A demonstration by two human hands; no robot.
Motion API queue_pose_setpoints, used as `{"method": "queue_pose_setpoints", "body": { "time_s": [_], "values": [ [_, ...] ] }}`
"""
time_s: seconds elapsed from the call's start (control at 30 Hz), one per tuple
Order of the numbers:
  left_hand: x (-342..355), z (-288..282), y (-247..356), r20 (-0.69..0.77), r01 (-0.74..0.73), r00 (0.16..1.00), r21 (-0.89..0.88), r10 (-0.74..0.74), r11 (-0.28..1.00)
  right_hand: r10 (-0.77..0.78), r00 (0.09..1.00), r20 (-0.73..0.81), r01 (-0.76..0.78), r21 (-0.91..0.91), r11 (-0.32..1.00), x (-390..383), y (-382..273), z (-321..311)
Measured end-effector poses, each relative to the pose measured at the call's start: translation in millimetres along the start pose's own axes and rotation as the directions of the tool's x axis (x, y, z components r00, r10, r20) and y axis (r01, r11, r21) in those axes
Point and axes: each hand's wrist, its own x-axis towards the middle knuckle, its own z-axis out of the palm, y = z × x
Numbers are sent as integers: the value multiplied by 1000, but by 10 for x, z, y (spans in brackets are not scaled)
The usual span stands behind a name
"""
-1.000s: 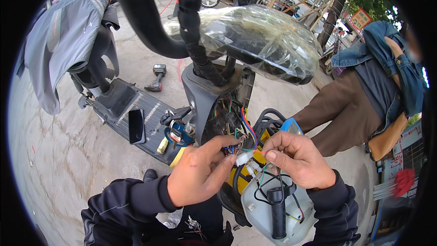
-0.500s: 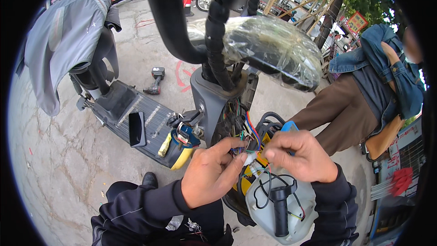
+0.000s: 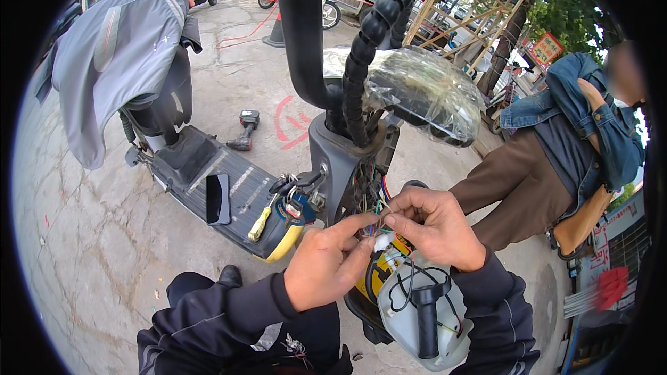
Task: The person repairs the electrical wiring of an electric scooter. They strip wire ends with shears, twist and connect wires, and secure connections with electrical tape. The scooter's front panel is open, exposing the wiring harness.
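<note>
My left hand [image 3: 323, 267] pinches a bundle of thin coloured wires [image 3: 368, 232] below the open front column [image 3: 326, 167] of a scooter. Just right of it, my right hand [image 3: 441, 232] holds thin wires [image 3: 385, 211] between thumb and forefinger, close to the left fingertips. A white connector [image 3: 382, 242] shows partly below them. Under my right hand, a white casing [image 3: 400, 333] bears a black twist grip [image 3: 428, 319] and loose cables. The wire ends in my fingers are too small to tell apart.
Scooter deck [image 3: 194, 201] with phone [image 3: 217, 199], screwdriver [image 3: 259, 224] and keys [image 3: 285, 191]; drill [image 3: 243, 130] on the pavement; wrapped part [image 3: 424, 97] on the handlebar [image 3: 302, 42]; jacket [image 3: 118, 55] at left. A seated person [image 3: 556, 153] with folded arms is at right; wooden frame [image 3: 472, 14] behind.
My right hand has moved up and left, from beside the white connector to the wires nearer the column. My left hand moved slightly rightward. The handlebar appears further right in view.
</note>
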Motion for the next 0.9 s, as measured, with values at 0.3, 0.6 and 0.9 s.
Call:
{"method": "queue_pose_setpoints", "body": {
  "time_s": [0.3,0.6,0.9],
  "values": [
    [92,-48,378,43,211,977,-387,-211,898,-99,994,-50,100,12,995,-60,79,14],
    [242,240,453,-174,165,929,-598,-328,785,-169,985,-42,168,-31,985,-64,49,-6],
    [276,444,420,-351,40,867,-657,-353,753,-261,962,-73,254,-95,962,-103,7,-18]
  ]
}}
